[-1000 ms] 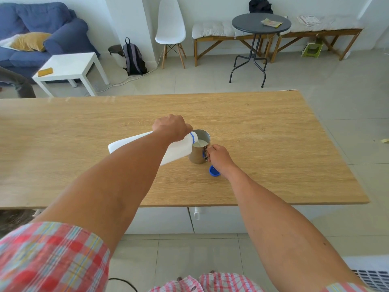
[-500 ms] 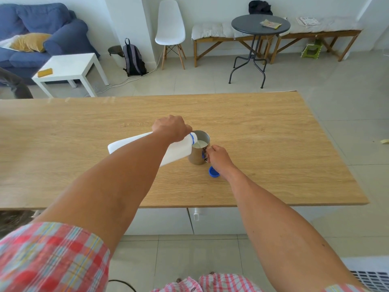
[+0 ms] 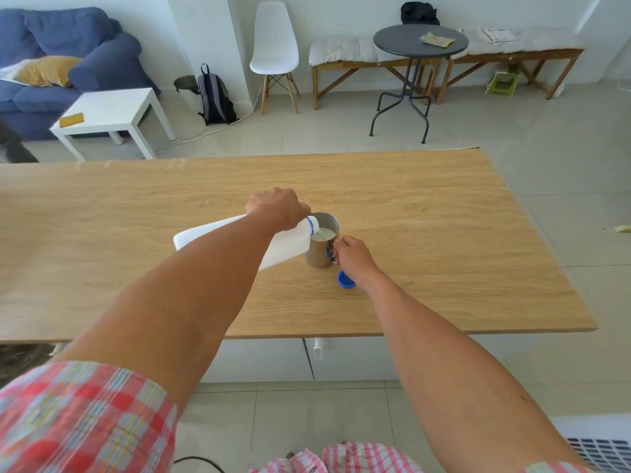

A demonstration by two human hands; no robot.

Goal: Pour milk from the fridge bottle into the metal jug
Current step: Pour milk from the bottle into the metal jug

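A white plastic milk bottle (image 3: 286, 247) lies tipped nearly flat above the wooden table (image 3: 426, 206), its blue-ringed mouth over the rim of the metal jug (image 3: 319, 256). My left hand (image 3: 276, 208) grips the bottle near its neck. White milk shows inside the jug. My right hand (image 3: 351, 256) is closed on the jug's handle at its right side. The jug stands upright on the table. My left forearm hides part of the bottle.
The bottle's blue cap (image 3: 345, 279) lies on the table just in front of my right hand. Beyond the table are a white chair (image 3: 273, 46), a round dark table (image 3: 420, 40) and a white side table (image 3: 109, 110).
The bottle stays tipped over the jug and the milk level in the jug looks slightly higher. Neither hand has shifted noticeably.
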